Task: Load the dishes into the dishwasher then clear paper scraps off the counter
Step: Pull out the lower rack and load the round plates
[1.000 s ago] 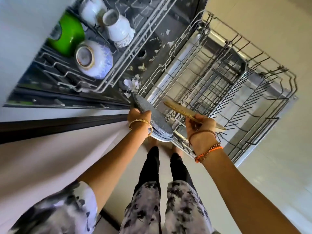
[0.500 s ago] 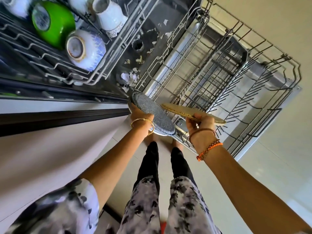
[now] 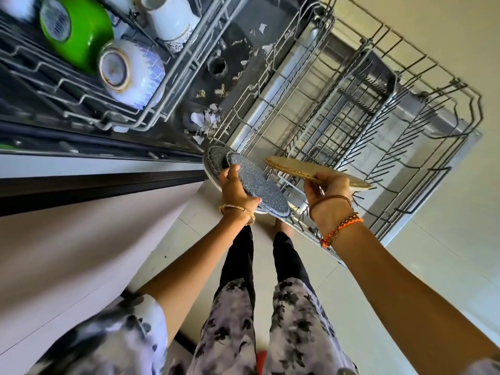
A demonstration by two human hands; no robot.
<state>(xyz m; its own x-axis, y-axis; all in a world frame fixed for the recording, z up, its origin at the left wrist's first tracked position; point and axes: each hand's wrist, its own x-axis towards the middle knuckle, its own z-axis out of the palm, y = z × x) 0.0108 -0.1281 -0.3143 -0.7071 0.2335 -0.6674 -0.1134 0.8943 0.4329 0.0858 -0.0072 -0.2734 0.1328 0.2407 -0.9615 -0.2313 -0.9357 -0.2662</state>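
My left hand (image 3: 236, 190) grips a small stack of grey speckled plates (image 3: 259, 185) at the near left corner of the pulled-out lower dishwasher rack (image 3: 384, 147). The top plate has slid forward off the one beneath. My right hand (image 3: 328, 194) holds a tan plate (image 3: 303, 169) by its near edge, roughly level, just over the rack's front tines. The lower rack holds no dishes that I can see. Paper scraps (image 3: 205, 121) lie scattered on the dishwasher's dark floor behind the rack.
The upper rack (image 3: 151, 104) at top left carries a green bowl (image 3: 73, 31), a blue-patterned white bowl (image 3: 132, 73) and a white cup (image 3: 173, 21), all upside down. A pale counter front (image 3: 81, 239) runs along the left. My legs stand on light floor tiles below.
The camera has dropped closer to the dishwasher. My left hand's grey plates have fanned apart, the top one sliding forward. The tan plate has stayed over the rack's front.
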